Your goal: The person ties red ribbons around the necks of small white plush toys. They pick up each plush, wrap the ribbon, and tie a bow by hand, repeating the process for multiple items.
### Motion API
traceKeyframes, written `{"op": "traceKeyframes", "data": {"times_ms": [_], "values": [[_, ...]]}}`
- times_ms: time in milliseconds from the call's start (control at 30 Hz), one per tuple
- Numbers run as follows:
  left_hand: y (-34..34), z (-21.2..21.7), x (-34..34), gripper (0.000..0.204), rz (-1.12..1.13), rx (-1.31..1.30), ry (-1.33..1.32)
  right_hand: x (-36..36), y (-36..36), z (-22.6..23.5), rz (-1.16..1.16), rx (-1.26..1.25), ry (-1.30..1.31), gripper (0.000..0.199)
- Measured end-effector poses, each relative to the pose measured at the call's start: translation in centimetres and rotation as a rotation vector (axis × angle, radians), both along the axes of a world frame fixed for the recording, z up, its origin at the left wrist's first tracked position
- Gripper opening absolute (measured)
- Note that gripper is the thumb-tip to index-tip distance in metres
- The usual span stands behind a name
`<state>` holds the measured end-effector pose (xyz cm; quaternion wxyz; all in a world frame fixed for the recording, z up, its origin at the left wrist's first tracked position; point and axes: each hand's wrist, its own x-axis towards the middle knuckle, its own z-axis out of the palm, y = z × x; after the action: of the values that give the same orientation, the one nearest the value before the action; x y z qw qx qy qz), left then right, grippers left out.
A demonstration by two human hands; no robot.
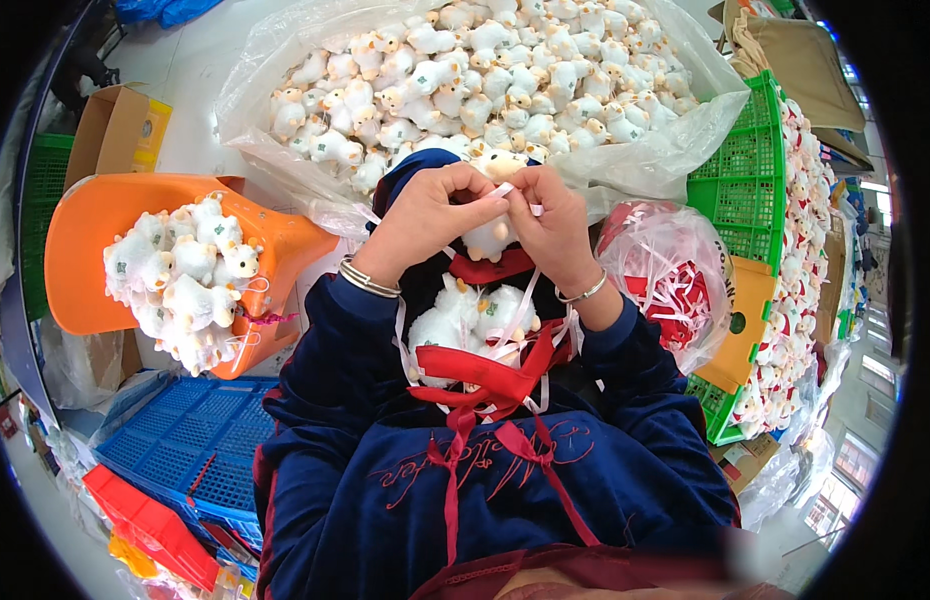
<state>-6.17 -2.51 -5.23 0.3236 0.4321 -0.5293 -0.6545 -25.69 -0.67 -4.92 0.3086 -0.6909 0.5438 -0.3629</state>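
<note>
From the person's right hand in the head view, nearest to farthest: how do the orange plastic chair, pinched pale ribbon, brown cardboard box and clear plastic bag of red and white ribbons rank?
1. Pinched pale ribbon, at the right hand.
2. Clear plastic bag, to the hand's right.
3. Orange plastic chair, on the left side.
4. Brown cardboard box, farther off, upper left.

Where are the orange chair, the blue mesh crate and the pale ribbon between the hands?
Orange chair [70, 262]: head view, bare shell, left side.
Blue mesh crate [190, 425]: head view, mesh surface.
Pale ribbon [503, 190]: head view, short exposed stretch.
</note>
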Motion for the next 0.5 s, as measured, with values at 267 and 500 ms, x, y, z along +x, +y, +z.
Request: {"op": "traceKeyframes", "data": {"times_ms": [267,500], "values": [[-0.5,-1.2,0.6,0.023,-0.045,0.077,0.174,-0.2,0.0,0.0,0.01,0.015,-0.103,0.009],[-0.1,-0.6,-0.1,0.022,0.017,-0.001,0.083,-1.2,0.0,0.8,0.017,0.225,-0.2,0.013]]}}
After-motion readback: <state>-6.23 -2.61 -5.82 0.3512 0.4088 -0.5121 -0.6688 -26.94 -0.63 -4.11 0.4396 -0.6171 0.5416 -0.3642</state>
